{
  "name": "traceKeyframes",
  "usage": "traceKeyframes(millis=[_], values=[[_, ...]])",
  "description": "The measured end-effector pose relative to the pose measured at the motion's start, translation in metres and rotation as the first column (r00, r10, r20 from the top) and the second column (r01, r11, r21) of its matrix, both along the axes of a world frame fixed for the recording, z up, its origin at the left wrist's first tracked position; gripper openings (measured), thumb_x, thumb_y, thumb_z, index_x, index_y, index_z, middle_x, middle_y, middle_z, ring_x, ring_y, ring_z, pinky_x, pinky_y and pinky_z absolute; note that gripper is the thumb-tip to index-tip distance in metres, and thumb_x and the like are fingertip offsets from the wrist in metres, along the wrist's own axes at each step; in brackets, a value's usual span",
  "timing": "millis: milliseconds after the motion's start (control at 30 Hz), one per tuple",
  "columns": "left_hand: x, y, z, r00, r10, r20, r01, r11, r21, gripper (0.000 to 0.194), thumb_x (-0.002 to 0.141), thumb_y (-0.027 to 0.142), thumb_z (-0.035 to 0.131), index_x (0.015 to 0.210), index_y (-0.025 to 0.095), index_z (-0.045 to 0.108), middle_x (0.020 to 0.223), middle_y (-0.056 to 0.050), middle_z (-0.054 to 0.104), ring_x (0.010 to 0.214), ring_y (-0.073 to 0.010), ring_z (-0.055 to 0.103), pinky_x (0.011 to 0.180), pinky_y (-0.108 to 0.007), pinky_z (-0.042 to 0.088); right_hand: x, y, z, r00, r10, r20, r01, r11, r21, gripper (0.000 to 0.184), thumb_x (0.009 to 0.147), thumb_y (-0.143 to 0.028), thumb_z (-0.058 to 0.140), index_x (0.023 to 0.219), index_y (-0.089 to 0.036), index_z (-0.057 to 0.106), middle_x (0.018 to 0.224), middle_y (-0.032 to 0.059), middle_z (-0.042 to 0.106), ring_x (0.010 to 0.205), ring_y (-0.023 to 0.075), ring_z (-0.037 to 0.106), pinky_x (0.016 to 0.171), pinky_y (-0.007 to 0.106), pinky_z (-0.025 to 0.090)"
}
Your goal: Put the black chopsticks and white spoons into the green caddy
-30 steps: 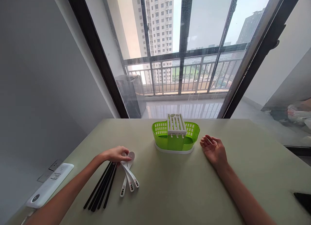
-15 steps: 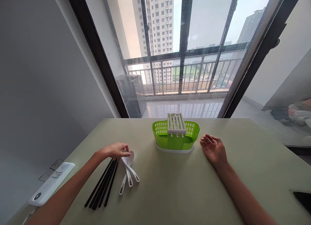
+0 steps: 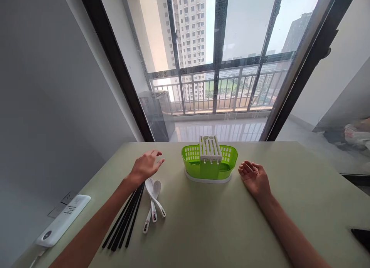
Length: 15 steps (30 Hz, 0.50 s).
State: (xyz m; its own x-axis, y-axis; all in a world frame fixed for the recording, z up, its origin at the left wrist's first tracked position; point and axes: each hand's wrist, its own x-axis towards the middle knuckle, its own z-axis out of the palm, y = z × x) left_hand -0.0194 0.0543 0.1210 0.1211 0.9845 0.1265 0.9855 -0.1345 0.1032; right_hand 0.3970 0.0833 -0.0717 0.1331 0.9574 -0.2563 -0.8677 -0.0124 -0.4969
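My left hand (image 3: 146, 164) is raised just beyond the spoons, fingers apart and holding nothing. Three white spoons (image 3: 156, 201) lie crossed over one another on the table, their handles pointing toward me. Left of them, several black chopsticks (image 3: 124, 221) lie in a loose bundle, their far ends partly hidden by my left wrist. In the middle stands a green cutlery basket (image 3: 208, 170) with a white slotted top (image 3: 211, 147) and a white base. My right hand (image 3: 254, 178) rests palm up on the table, right of the basket, with loosely curled fingers and nothing in it.
The pale green table (image 3: 219, 225) ends at a glass door with a dark frame (image 3: 115, 63). A white power strip (image 3: 65, 219) lies along the left edge. A dark object (image 3: 361, 237) sits at the right edge.
My left hand has lifted off the spoons and moved away from me and slightly right, its fingers opening. The spoons, chopsticks, basket and right hand stay in place.
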Motion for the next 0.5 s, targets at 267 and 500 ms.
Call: traceKeyframes(millis=[267,500], values=[[0.135,-0.030,0.008,0.862,-0.499,0.093,0.386,0.764,0.517,0.042,0.102,0.043,0.049,0.139,0.023,0.048,0.150,-0.013,0.052,0.143,-0.0278,0.042,0.117,-0.048,0.039,0.000,0.001,-0.003,1.000,-0.001,0.007,0.000,1.000,0.016,0.017,0.071,-0.021,0.067,0.088,-0.020,0.067,0.077,0.0022,0.073,0.069,0.0138,0.070,0.067,0.023,0.064],[0.177,-0.024,-0.031,0.882,-0.470,-0.043,0.430,0.762,0.484,0.052,0.101,0.040,0.051,0.149,0.021,0.043,0.155,-0.010,0.051,0.148,-0.0324,0.038,0.119,-0.053,0.034,0.001,0.003,-0.004,1.000,0.002,0.008,-0.002,1.000,0.031,0.015,0.073,-0.021,0.068,0.088,-0.022,0.067,0.078,0.0010,0.074,0.070,0.0147,0.070,0.066,0.026,0.064]])
